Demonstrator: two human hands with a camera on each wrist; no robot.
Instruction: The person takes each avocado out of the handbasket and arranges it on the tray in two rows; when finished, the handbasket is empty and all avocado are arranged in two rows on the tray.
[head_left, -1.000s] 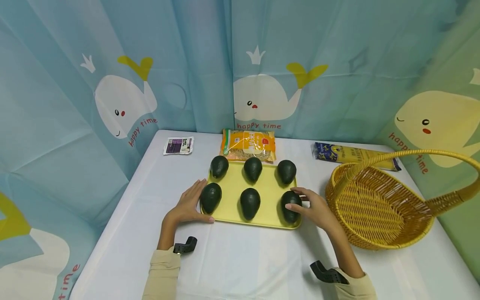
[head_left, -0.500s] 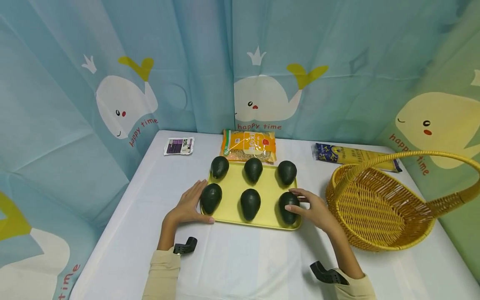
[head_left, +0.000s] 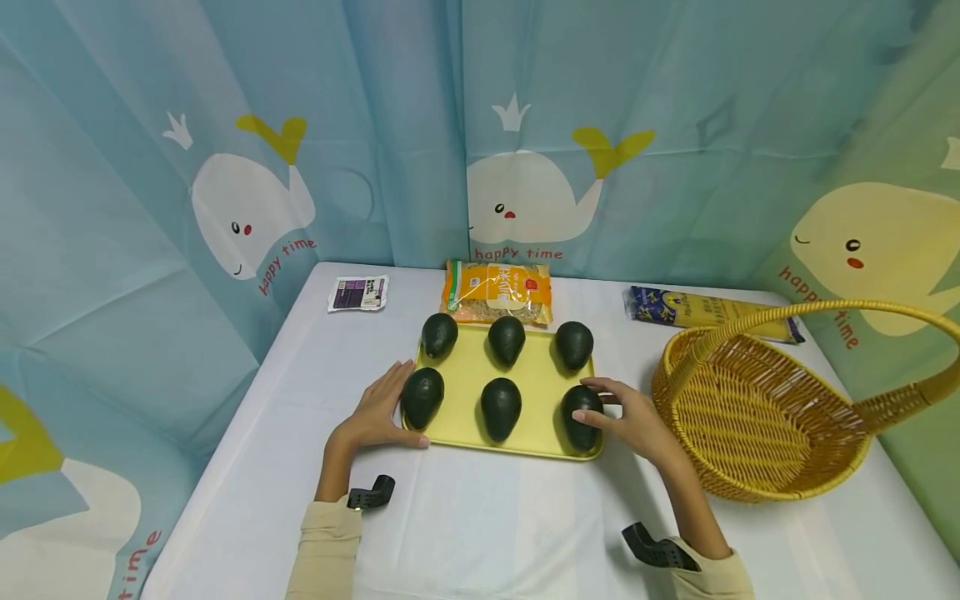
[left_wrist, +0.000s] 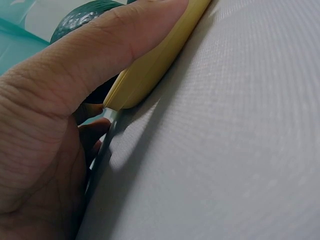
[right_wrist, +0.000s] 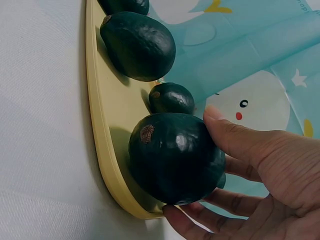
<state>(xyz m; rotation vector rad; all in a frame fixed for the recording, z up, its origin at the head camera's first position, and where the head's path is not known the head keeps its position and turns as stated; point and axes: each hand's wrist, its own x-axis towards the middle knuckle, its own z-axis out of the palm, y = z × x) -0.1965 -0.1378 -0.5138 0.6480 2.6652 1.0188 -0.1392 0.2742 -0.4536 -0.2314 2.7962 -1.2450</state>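
Note:
Several dark green avocados lie in two rows on a yellow tray (head_left: 465,421). With thumb and fingers, my right hand (head_left: 633,421) grips the front-right avocado (right_wrist: 175,157), which is at the tray's right end. The front-middle avocado (head_left: 500,409) sits to its left, and another avocado (head_left: 574,346) lies behind it. My left hand (head_left: 377,410) rests against the tray's front-left corner, thumb laid along the front rim and fingers stretched along the left side. Beside those fingers is the front-left avocado (head_left: 422,397). In the left wrist view the thumb (left_wrist: 100,55) touches the tray rim.
A wicker basket (head_left: 757,492) with a tall handle stands right of the tray. Behind the tray lies an orange bag of grain (head_left: 497,292). A small purple-and-white packet (head_left: 358,293) is at back left, a long blue-and-yellow package (head_left: 705,308) at back right.
The avocado in my right hand shifted slightly left, then back right, staying at the same end of the tray. My left hand has stayed still.

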